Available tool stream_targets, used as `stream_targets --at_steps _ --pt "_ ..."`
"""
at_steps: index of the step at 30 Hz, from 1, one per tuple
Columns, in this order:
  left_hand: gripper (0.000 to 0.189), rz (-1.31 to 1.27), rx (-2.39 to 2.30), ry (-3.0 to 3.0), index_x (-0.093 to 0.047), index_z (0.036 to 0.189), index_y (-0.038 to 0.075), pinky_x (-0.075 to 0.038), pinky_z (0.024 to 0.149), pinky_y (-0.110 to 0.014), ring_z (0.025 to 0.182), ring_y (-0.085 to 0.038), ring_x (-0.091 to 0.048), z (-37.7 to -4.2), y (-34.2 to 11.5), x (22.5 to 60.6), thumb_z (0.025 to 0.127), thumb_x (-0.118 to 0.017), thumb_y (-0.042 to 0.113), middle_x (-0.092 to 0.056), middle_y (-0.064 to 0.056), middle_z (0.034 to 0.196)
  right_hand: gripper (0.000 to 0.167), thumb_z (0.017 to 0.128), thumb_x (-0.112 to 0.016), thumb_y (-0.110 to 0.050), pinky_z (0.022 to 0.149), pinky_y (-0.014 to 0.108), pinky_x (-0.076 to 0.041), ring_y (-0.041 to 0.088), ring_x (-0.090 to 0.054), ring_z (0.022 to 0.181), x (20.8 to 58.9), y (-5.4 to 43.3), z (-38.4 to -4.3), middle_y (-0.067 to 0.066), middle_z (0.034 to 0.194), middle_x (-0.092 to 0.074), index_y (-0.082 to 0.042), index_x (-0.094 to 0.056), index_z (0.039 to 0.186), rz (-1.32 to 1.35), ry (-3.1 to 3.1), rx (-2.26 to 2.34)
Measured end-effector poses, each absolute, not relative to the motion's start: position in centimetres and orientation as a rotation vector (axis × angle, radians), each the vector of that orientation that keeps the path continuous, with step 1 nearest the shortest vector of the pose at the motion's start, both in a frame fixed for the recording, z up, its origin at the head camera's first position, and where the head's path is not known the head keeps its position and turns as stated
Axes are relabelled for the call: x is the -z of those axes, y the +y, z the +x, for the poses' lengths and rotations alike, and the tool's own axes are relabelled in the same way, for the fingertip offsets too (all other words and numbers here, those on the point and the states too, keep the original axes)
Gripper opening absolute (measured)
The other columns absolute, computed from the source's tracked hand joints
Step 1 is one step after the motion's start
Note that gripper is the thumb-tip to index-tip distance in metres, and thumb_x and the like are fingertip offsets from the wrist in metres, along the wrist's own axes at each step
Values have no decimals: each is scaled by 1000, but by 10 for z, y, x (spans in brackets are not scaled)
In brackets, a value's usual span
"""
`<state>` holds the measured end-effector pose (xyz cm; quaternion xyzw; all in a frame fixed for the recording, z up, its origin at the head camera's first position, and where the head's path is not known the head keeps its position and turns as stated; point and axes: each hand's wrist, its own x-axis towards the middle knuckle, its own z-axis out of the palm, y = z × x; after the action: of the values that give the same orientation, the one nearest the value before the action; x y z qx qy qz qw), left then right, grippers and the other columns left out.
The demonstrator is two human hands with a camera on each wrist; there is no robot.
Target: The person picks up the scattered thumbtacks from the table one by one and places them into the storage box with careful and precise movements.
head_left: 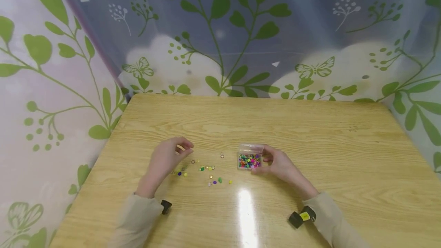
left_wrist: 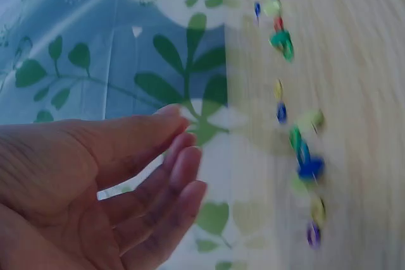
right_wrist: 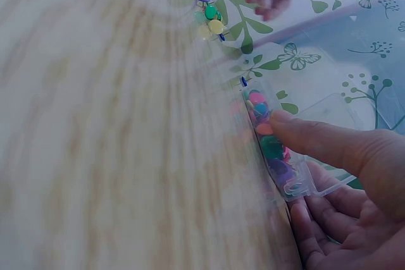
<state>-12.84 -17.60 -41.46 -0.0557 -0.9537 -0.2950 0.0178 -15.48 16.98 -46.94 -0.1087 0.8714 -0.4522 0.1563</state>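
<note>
A small clear plastic box (head_left: 244, 168) of colourful thumbtacks (head_left: 249, 160) sits on the table, its hinged lid (head_left: 250, 148) raised at the back. My right hand (head_left: 278, 163) grips the box by its right side; in the right wrist view the thumb (right_wrist: 323, 143) lies along the near wall and the fingers curl behind. My left hand (head_left: 169, 156) hovers over the left end of the loose thumbtacks (head_left: 211, 168). Its thumb and index tip come close together, with nothing visible between them in the left wrist view, and the other fingers are loosely bent.
The scattered tacks, some point up and some on their sides, lie between the left hand and the box on a wooden table (head_left: 310, 125). A leaf-patterned curtain (head_left: 227, 49) hangs along the table's back and sides. Black wrist devices (head_left: 296, 219) sit at both sleeves.
</note>
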Motion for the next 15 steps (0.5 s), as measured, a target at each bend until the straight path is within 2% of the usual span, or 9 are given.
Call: stream_targets --at_steps 5,15 --pt "7 -104 917 -3073 -75 99 13 -56 71 -38 87 -20 -69 -119 -199 418 94 -74 17 -74 -2 98 74 71 -93 -27 84 34 -51 25 -58 101 468 169 -154 12 122 -63 -17 -61 137 -311 2491 1305" --pt "5 -99 870 -3202 -74 88 16 -53 77 -40 82 -16 -66 -105 -224 421 88 -79 14 -70 4 85 74 72 -92 -27 85 34 -50 25 -58 102 467 169 -153 12 126 -63 -16 -60 138 -320 2482 1313"
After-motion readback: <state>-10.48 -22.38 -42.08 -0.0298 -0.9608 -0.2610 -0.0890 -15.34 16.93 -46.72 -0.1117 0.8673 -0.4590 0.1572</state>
